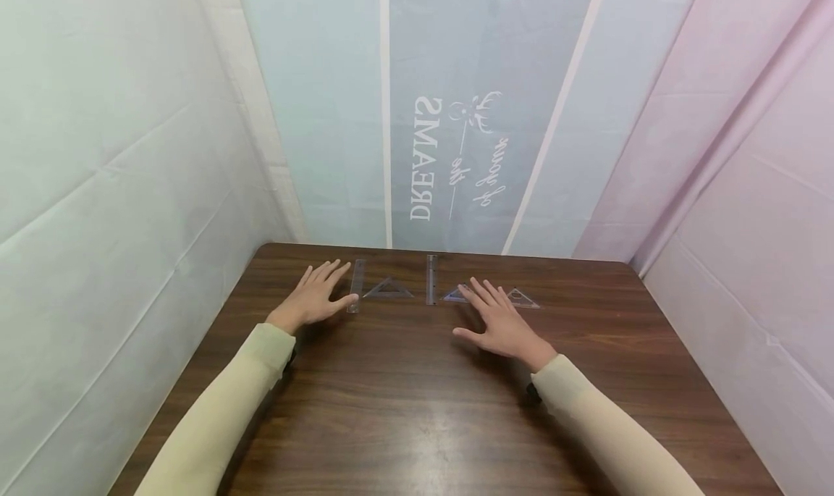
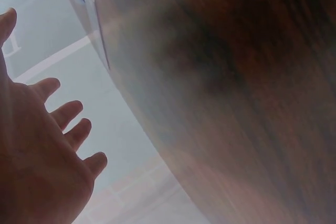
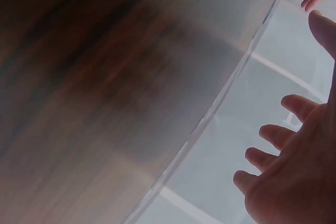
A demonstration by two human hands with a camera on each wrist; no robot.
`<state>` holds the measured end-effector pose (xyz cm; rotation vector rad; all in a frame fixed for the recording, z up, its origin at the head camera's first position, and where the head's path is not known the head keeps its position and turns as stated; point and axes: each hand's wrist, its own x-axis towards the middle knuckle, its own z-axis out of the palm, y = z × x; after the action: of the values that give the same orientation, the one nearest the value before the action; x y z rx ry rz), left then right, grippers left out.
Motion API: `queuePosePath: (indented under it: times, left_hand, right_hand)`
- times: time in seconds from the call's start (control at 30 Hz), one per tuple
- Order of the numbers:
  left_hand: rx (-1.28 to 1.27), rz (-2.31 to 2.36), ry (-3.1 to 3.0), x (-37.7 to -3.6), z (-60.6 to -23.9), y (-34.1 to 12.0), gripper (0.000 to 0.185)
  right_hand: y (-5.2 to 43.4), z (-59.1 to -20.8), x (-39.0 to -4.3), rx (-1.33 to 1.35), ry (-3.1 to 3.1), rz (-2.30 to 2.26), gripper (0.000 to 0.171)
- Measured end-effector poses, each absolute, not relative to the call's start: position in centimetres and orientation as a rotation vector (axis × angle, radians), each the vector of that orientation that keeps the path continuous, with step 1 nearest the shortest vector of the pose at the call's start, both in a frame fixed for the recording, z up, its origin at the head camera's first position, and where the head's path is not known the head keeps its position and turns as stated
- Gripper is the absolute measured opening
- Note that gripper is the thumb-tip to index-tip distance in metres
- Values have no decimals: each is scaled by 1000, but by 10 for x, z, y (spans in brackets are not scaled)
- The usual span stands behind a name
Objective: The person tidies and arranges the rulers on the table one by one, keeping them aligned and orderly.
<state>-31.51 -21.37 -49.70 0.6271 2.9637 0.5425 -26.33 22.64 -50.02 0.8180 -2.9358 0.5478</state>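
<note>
In the head view my left hand [image 1: 313,295] is held above the table with fingers spread, nearest a clear ruler [image 1: 355,287]; it grips nothing. Right of that ruler lies a clear set square [image 1: 389,289], then a second clear ruler [image 1: 431,280]. Fingers spread, my right hand [image 1: 503,325] hovers before a bluish clear piece [image 1: 452,295] that it partly hides, and another clear set square [image 1: 525,300]. Both wrist views show the left palm [image 2: 37,150] and the right palm [image 3: 294,177] raised off the wood, holding nothing.
The brown wood-grain table [image 1: 404,380] ends at a back edge just behind the drawing tools. A pale blue printed curtain [image 1: 326,119] hangs beyond it. White sheeting [image 1: 117,192] stands along the left side, and pinkish sheeting [image 1: 749,213] along the right.
</note>
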Motion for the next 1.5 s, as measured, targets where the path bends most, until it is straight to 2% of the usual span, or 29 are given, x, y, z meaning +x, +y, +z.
queuePosePath:
  times: [0.5, 1.17, 1.5]
  left_hand:
    - [673, 562, 2953, -338, -510, -216, 93]
    - [602, 509, 2951, -357, -499, -211, 88]
    - [590, 485, 2926, -367, -501, -206, 89]
  right_hand:
    - [183, -497, -276, 927, -2918, 602, 96]
    - [116, -496, -289, 1042, -2918, 570, 97]
    - [85, -502, -292, 1085, -2963, 696, 99]
